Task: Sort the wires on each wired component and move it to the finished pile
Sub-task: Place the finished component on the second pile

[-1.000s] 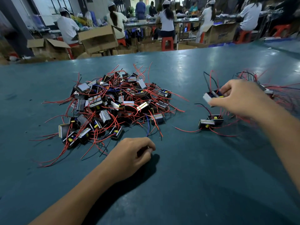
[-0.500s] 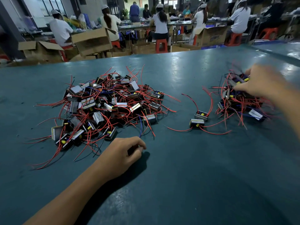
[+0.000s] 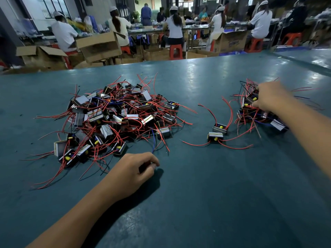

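A big heap of small black-and-silver wired components [image 3: 116,117] with tangled red wires lies on the teal table at centre left. A smaller pile of the same components [image 3: 254,115] lies at the right. My right hand [image 3: 268,97] rests on top of that pile, fingers touching a component with a yellow part [image 3: 251,100]; whether it still grips it is unclear. My left hand [image 3: 132,170] lies curled in a fist on the table just in front of the big heap, with nothing visible in it. Two single components [image 3: 217,132] sit between the piles.
The teal table [image 3: 197,203] stretches wide in front of me. Beyond its far edge stand open cardboard boxes [image 3: 98,45] and red stools [image 3: 176,51], with several people seated at benches.
My right hand carried a component from the middle of the table over to the right pile and has settled lower on it. My left fist stayed in place.
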### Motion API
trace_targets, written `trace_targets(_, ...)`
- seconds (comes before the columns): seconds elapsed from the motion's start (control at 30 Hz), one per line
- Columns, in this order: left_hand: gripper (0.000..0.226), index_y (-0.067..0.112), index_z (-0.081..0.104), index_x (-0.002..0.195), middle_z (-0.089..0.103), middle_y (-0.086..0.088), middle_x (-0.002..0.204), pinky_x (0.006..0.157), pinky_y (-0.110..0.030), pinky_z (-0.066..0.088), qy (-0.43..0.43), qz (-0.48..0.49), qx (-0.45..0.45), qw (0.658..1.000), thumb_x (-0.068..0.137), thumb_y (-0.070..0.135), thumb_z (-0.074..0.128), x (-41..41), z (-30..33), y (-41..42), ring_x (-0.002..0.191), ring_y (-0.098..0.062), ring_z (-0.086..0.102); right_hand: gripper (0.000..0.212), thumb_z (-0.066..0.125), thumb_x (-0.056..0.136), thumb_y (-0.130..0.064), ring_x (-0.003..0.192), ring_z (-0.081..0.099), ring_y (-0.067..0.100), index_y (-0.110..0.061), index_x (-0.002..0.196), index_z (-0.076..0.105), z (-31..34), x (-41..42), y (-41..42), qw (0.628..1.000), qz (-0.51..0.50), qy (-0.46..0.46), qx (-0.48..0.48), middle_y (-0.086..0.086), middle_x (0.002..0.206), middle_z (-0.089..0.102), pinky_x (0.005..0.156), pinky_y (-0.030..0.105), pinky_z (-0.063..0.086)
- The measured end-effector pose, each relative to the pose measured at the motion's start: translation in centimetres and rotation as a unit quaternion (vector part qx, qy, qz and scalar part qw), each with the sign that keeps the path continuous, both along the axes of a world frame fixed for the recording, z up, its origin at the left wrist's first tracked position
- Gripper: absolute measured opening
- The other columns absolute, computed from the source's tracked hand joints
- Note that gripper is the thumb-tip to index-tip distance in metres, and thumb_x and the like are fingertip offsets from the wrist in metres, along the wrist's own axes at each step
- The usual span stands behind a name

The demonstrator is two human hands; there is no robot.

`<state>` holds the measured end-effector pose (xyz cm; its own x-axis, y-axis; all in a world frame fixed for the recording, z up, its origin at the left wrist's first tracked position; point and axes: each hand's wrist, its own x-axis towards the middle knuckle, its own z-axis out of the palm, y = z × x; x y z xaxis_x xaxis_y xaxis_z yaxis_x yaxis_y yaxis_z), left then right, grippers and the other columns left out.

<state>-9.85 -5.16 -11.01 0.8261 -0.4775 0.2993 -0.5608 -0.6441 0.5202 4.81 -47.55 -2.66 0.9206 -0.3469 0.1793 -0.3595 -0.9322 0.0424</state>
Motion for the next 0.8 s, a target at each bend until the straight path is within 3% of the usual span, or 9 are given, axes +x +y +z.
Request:
trace_targets(0.17,0.012,0.026,0.071,0.095,0.063,0.017,0.072,0.053,-0.015,0.037,0.0,-0.002,0.002,1.0,0.096,0.017,0.063,0.1,0.0,0.2,0.061,-0.009,0.055,0.046,0.08,0.079,-0.039,0.098,0.06,0.042,-0.002,0.094,0.056,0.6,-1.5,1.5,1.0,-0.004,0.0,0.017,0.026,0.104,0.063,0.084,0.046,0.055)
trace_targets(0.23,0.011,0.026,0.07,0.095,0.064,0.015,0.073,0.054,-0.017,0.038,-0.001,-0.002,0.002,1.0,0.096,0.018,0.062,0.1,0.1,0.3,0.062,-0.011,0.056,0.046,0.076,0.084,-0.035,0.102,0.059,0.044,0.002,0.104,0.057,1.3,-2.6,2.5,0.999,-0.003,-0.031,0.03,0.028,0.109,0.062,0.09,0.05,0.052)
trace_targets(0.3,0.011,0.025,0.071,0.096,0.064,0.017,0.074,0.054,-0.016,0.037,-0.001,0.0,-0.001,1.0,0.096,0.017,0.063,0.0,0.2,0.3,0.062,-0.01,0.057,0.046,0.071,0.088,-0.03,0.108,0.057,0.046,0.001,0.119,0.055,2.4,-4.2,4.2,0.991,0.021,-0.121,0.052,0.028,0.117,0.059,0.093,0.053,0.05)
trace_targets(0.37,0.011,0.023,0.072,0.097,0.064,0.02,0.076,0.056,-0.013,0.038,-0.002,0.001,-0.001,1.0,0.096,0.016,0.063,0.0,0.2,0.3,0.065,-0.005,0.058,0.046,0.067,0.09,-0.028,0.109,0.058,0.043,-0.004,0.127,0.054,3.5,-6.5,7.3,0.961,0.104,-0.236,0.102,0.023,0.122,0.06,0.094,0.051,0.048)
trace_targets(0.43,0.011,0.021,0.072,0.097,0.062,0.021,0.074,0.056,-0.01,0.036,-0.006,0.004,-0.001,1.0,0.095,0.014,0.064,-0.1,0.3,0.2,0.062,0.0,0.055,0.037,0.064,0.09,-0.025,0.1,0.063,0.034,-0.01,0.124,0.059,4.0,-8.7,11.7,0.917,0.226,-0.277,0.178,0.014,0.114,0.067,0.091,0.046,0.052)
trace_targets(0.53,0.011,0.018,0.073,0.094,0.058,0.024,0.067,0.053,-0.009,0.033,-0.012,0.017,-0.008,1.0,0.094,0.01,0.065,0.0,0.4,0.3,0.057,0.002,0.052,0.02,0.062,0.091,-0.02,0.09,0.065,0.025,-0.015,0.11,0.067,2.1,-9.9,18.0,0.893,0.353,-0.164,0.225,0.005,0.099,0.071,0.084,0.038,0.052)
trace_targets(0.67,0.012,0.018,0.073,0.096,0.061,0.025,0.072,0.057,-0.01,0.038,-0.019,0.027,-0.006,0.999,0.094,0.01,0.065,0.0,0.5,0.4,0.062,0.002,0.056,0.027,0.055,0.097,-0.02,0.109,0.057,0.027,-0.018,0.124,0.057,-2.8,-8.1,22.1,0.919,0.365,0.016,0.15,0.006,0.12,0.06,0.092,0.044,0.05)
trace_targets(0.8,0.01,0.019,0.072,0.096,0.06,0.023,0.071,0.056,-0.01,0.036,-0.019,0.021,-0.003,1.0,0.095,0.013,0.064,-0.1,0.6,0.4,0.061,0.001,0.055,0.032,0.062,0.094,-0.025,0.114,0.052,0.026,-0.019,0.124,0.053,-5.8,-7.0,22.4,0.924,0.35,0.0,0.153,0.005,0.122,0.055,0.092,0.045,0.05)
